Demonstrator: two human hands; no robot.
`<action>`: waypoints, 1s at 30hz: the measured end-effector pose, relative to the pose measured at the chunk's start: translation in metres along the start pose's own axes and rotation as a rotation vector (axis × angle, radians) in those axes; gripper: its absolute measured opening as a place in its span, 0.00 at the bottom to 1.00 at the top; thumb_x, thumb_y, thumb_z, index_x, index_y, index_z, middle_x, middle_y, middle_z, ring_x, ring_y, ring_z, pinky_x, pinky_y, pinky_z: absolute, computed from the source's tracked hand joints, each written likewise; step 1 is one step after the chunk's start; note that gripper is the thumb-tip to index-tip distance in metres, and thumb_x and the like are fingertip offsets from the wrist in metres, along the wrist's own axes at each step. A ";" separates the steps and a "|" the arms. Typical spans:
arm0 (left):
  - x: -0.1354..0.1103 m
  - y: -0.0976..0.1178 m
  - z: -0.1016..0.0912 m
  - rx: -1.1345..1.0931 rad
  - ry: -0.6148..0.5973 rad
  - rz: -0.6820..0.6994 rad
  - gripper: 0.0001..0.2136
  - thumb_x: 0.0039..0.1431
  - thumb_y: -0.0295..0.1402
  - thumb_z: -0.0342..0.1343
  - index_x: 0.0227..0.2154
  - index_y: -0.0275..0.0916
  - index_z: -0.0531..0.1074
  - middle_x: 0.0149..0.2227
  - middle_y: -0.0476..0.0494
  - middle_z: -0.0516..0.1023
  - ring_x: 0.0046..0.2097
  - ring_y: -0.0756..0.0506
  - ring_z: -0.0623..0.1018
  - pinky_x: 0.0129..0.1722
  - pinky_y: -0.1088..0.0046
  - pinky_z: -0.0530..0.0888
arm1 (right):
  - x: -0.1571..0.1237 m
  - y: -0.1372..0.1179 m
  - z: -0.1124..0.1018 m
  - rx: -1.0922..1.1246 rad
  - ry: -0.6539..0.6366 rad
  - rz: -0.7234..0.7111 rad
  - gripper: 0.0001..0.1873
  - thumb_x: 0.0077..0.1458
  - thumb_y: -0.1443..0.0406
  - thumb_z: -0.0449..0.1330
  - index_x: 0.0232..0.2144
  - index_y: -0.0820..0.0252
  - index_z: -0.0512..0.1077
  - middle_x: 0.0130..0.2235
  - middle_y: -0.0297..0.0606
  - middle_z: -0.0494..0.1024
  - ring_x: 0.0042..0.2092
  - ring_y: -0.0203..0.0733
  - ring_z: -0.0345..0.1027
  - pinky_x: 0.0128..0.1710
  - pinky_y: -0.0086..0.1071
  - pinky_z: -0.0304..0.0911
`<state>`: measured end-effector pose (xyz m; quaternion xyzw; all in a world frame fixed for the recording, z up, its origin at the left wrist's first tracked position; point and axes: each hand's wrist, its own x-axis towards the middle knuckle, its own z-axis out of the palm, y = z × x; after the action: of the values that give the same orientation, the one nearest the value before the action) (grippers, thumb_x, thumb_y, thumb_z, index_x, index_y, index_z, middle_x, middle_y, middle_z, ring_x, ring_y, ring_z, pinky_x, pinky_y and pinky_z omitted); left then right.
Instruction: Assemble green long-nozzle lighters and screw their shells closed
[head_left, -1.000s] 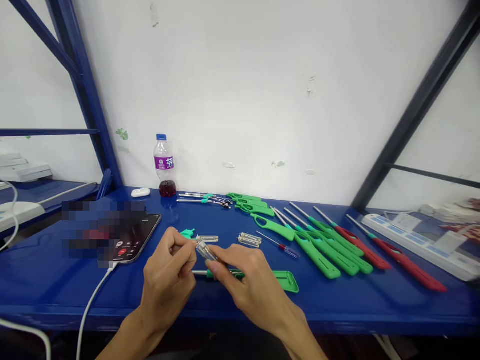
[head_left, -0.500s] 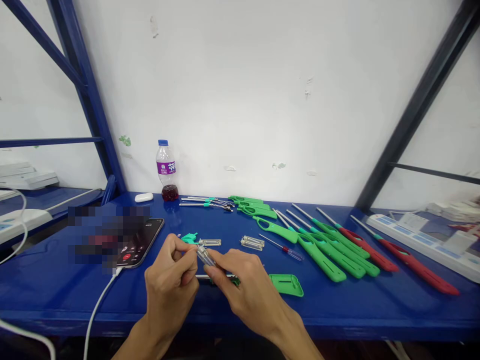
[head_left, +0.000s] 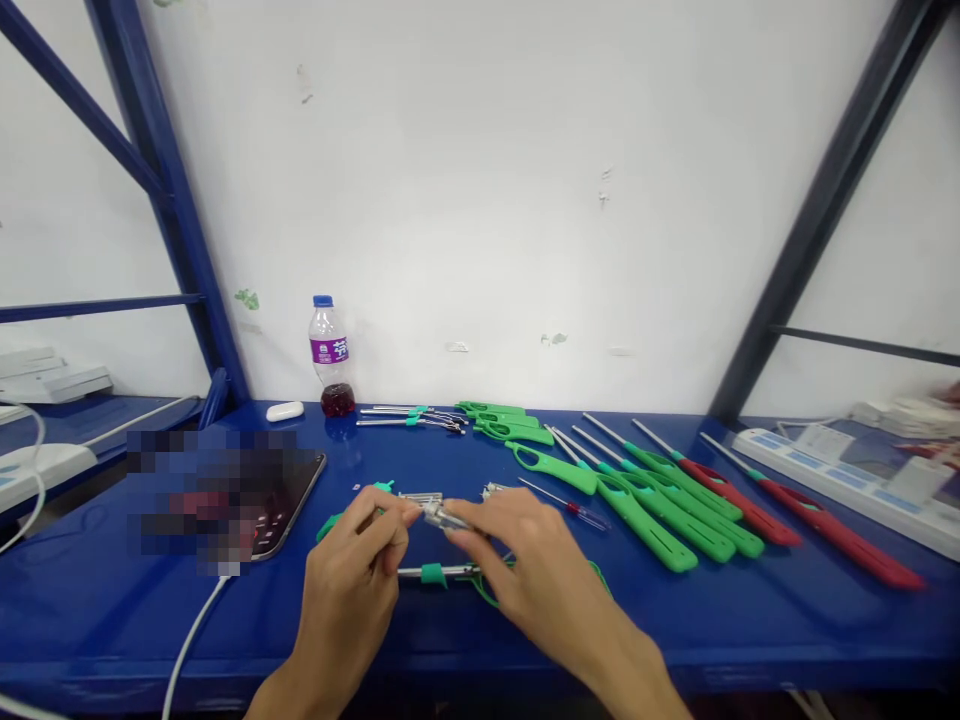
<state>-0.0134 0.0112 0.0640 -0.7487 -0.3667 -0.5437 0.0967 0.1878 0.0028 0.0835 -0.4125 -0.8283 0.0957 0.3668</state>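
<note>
My right hand (head_left: 536,570) grips a small clear lighter fuel tank (head_left: 444,517) with a metal valve end, holding it between thumb and fingers. At that valve end, the fingertips of my left hand (head_left: 352,585) are pinched together; whether something tiny sits between them is hidden. Below both hands lies a metal lighter tube (head_left: 409,573) with a green collar (head_left: 433,574). A green handle shell (head_left: 600,578) is mostly covered by my right hand. Behind my fingers rest another clear tank (head_left: 420,497) and small green parts (head_left: 328,526).
Green lighters (head_left: 652,525) and red lighters (head_left: 832,530) lie at right, near a screwdriver (head_left: 570,505). Farther back are loose metal tubes (head_left: 390,422) and green handles (head_left: 517,430). A bottle (head_left: 330,360), white case (head_left: 285,411) and cabled phone (head_left: 289,505) are left; a power strip (head_left: 847,490) is right.
Both hands have shifted a little right with the clear fuel tank. The metal tube's green collar has come into sight, while my right hand now covers more of the green shell.
</note>
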 end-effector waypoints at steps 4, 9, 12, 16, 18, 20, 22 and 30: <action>0.002 0.012 -0.001 -0.036 -0.075 -0.051 0.17 0.68 0.20 0.48 0.24 0.41 0.56 0.35 0.49 0.74 0.36 0.51 0.78 0.35 0.79 0.73 | -0.005 0.020 -0.041 -0.137 0.099 0.077 0.11 0.72 0.63 0.58 0.50 0.51 0.80 0.45 0.36 0.86 0.46 0.48 0.78 0.50 0.40 0.64; -0.012 0.023 0.009 -0.042 -0.242 -0.126 0.05 0.71 0.30 0.51 0.38 0.45 0.71 0.36 0.49 0.77 0.32 0.48 0.78 0.30 0.75 0.75 | -0.021 0.043 -0.095 -0.115 0.094 0.268 0.08 0.70 0.59 0.59 0.44 0.52 0.77 0.34 0.32 0.85 0.33 0.45 0.78 0.35 0.35 0.63; -0.018 0.030 0.025 -0.058 -0.342 -0.087 0.07 0.71 0.34 0.54 0.47 0.47 0.75 0.43 0.46 0.81 0.43 0.42 0.81 0.43 0.66 0.80 | -0.031 0.048 -0.116 -0.094 0.104 0.297 0.09 0.69 0.56 0.59 0.45 0.50 0.76 0.36 0.33 0.85 0.36 0.46 0.79 0.36 0.36 0.64; -0.015 0.034 0.051 -0.020 -0.396 -0.059 0.11 0.71 0.34 0.54 0.51 0.47 0.77 0.48 0.42 0.80 0.48 0.37 0.80 0.52 0.50 0.78 | -0.034 0.049 -0.115 -0.065 0.083 0.290 0.11 0.69 0.55 0.59 0.43 0.51 0.79 0.32 0.33 0.84 0.33 0.46 0.78 0.34 0.36 0.65; -0.012 0.033 0.062 0.003 -0.408 -0.047 0.11 0.70 0.32 0.55 0.49 0.45 0.79 0.47 0.41 0.80 0.47 0.36 0.80 0.53 0.46 0.77 | -0.036 0.050 -0.101 -0.104 0.086 0.279 0.12 0.70 0.58 0.57 0.42 0.53 0.80 0.33 0.35 0.84 0.33 0.46 0.78 0.35 0.36 0.65; -0.011 0.031 0.070 -0.001 -0.436 -0.044 0.09 0.69 0.30 0.55 0.45 0.42 0.80 0.44 0.41 0.80 0.44 0.37 0.79 0.50 0.47 0.78 | -0.041 0.052 -0.081 -0.128 0.103 0.248 0.12 0.71 0.61 0.56 0.42 0.54 0.80 0.38 0.36 0.85 0.38 0.47 0.79 0.40 0.38 0.66; -0.012 0.029 0.075 -0.028 -0.466 -0.048 0.10 0.70 0.29 0.53 0.41 0.42 0.80 0.42 0.41 0.80 0.43 0.38 0.78 0.47 0.51 0.78 | -0.050 0.053 -0.061 -0.062 0.157 0.233 0.12 0.71 0.62 0.55 0.41 0.54 0.80 0.42 0.38 0.85 0.43 0.48 0.78 0.45 0.39 0.66; -0.015 0.026 0.076 -0.157 -0.473 -0.105 0.09 0.72 0.28 0.54 0.44 0.45 0.79 0.42 0.47 0.83 0.45 0.40 0.78 0.48 0.59 0.75 | -0.068 0.054 -0.037 0.215 0.286 0.312 0.15 0.71 0.58 0.56 0.34 0.55 0.79 0.38 0.38 0.84 0.43 0.48 0.77 0.47 0.39 0.67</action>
<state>0.0576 0.0271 0.0275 -0.8403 -0.3741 -0.3845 -0.0785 0.2725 -0.0196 0.0488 -0.5035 -0.6791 0.1797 0.5030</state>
